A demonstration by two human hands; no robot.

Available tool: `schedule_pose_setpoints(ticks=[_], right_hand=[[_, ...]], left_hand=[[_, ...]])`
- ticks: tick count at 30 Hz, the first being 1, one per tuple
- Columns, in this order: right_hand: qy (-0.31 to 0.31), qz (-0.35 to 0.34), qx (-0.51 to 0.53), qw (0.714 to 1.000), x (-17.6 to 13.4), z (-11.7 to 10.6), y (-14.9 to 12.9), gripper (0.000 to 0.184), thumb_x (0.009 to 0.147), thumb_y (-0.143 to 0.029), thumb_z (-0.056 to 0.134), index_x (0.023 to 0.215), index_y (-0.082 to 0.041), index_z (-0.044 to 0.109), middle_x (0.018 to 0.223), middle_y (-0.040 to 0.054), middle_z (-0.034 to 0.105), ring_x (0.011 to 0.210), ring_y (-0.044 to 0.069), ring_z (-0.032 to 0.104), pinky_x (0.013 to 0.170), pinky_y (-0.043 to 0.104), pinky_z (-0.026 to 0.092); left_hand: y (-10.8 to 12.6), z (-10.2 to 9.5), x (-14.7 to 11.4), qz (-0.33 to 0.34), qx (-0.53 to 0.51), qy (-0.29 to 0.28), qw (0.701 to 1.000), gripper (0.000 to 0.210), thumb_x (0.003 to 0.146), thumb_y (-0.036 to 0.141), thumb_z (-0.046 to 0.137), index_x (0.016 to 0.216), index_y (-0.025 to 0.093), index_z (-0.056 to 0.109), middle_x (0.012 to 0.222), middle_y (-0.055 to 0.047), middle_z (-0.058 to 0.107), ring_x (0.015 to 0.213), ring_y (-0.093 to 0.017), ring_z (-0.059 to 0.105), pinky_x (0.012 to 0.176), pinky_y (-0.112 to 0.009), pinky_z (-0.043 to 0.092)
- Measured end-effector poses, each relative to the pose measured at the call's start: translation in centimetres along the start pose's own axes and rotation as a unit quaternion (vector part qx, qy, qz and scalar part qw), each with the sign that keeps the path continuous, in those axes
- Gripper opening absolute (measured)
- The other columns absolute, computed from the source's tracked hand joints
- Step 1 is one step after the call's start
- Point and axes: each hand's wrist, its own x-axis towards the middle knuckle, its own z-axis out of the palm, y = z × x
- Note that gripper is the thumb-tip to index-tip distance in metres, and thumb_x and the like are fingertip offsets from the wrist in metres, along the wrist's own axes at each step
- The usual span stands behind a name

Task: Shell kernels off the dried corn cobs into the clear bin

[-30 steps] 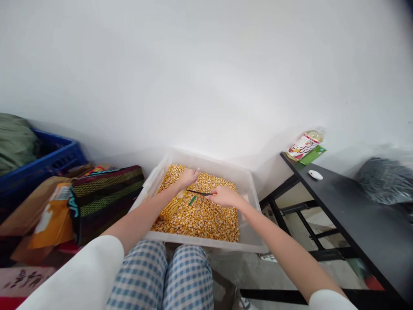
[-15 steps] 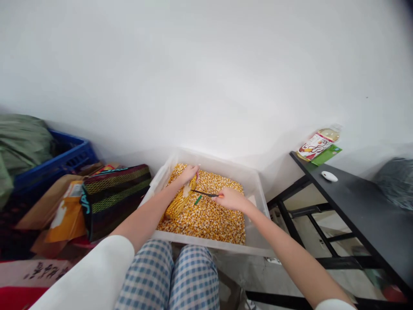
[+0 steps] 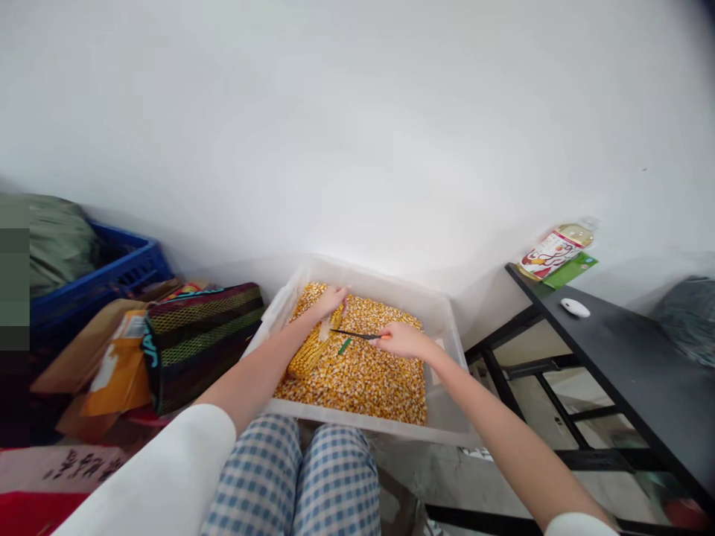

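In the head view, my left hand is closed at the far left of a plastic bin, gripping the gathered top of a yellow mesh bag. The bag lies on loose corn kernels, its pale, bunched neck just below my fingers. My right hand is closed around the orange handle of scissors. Their dark, thin blades point left, with the tip at the bag's neck; whether they touch it I cannot tell. A small green strip rests on the kernels below the blades.
The translucent bin stands against a white wall, in front of my knees. At left are a blue crate, cardboard and a striped mesh bag. A black table at right carries a bottle, a green packet and a white mouse.
The view has shifted very slightly. Both hands keep nearly the same positions, with the blades still at the bag's neck.
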Motion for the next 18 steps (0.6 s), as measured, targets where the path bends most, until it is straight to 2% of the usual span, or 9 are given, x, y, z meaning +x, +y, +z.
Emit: schedule_pose_setpoints(ticks=[9,14,18], right_hand=[[-0.014,-0.004,-0.002,1.000,0.1,-0.3,-0.2,0.042,0.077,-0.051,0.046,0.060,-0.016,0.060,0.049,-0.0027,0.047,0.046,0.008,0.039,0.046,0.022,0.023],[-0.049,-0.023,-0.012,0.998,0.8,-1.4,0.5,0.041,0.076,-0.052,0.047,0.062,-0.016,0.061,0.049,-0.0024,0.048,0.046,0.009,0.040,0.047,0.022,0.025],[-0.073,-0.045,-0.040,0.996,1.9,-1.8,0.8,0.041,0.076,-0.051,0.048,0.062,-0.016,0.062,0.049,-0.0026,0.047,0.045,0.008,0.036,0.047,0.023,0.025]], left_hand=[[0.1,0.9,0.2,0.009,-0.009,-0.011,1.000,0.056,0.085,0.047,0.029,0.047,0.016,0.055,0.043,-0.002,0.053,0.048,-0.014,0.051,0.063,-0.025,0.039],[2.1,2.4,-0.8,0.031,-0.004,-0.049,0.998,0.063,0.087,0.053,0.021,0.046,0.017,0.051,0.041,-0.002,0.051,0.047,-0.014,0.051,0.062,-0.025,0.039],[3.7,3.7,-2.0,0.062,0.050,-0.082,0.993,0.066,0.089,0.052,0.015,0.044,0.018,0.049,0.041,-0.004,0.050,0.047,-0.014,0.050,0.063,-0.026,0.038]])
